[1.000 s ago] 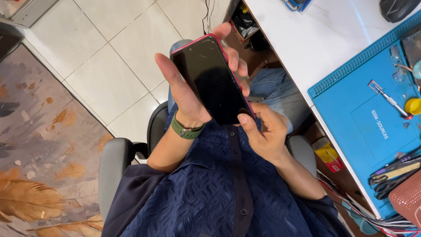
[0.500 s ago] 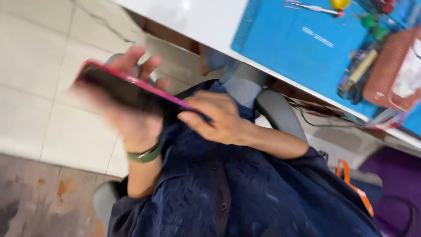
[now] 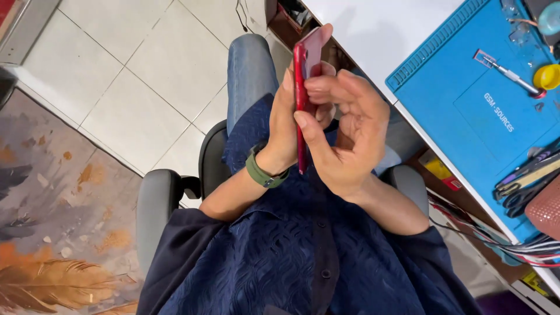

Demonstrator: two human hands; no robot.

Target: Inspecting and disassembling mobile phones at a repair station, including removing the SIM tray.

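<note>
Red phone point(image 3: 303, 87) held edge-on between both your hands, above your lap.

Your left hand point(image 3: 283, 125) is closed on the phone from its left side, palm against it, with a green wristband point(image 3: 262, 173) at the wrist. Your right hand point(image 3: 344, 134) clamps the phone from the right: the thumb lies along its near edge and the fingers point(image 3: 326, 84) curl over its upper part. You sit in a grey-armed chair point(image 3: 154, 210), well apart from the white counter point(image 3: 385, 29). On that counter lies a blue mat point(image 3: 466, 122) carrying a yellow cap point(image 3: 547, 76), a slim tool point(image 3: 507, 73) and scissors point(image 3: 516, 201) at its right edge. Tiled floor point(image 3: 146, 70) lies to your left.
</note>
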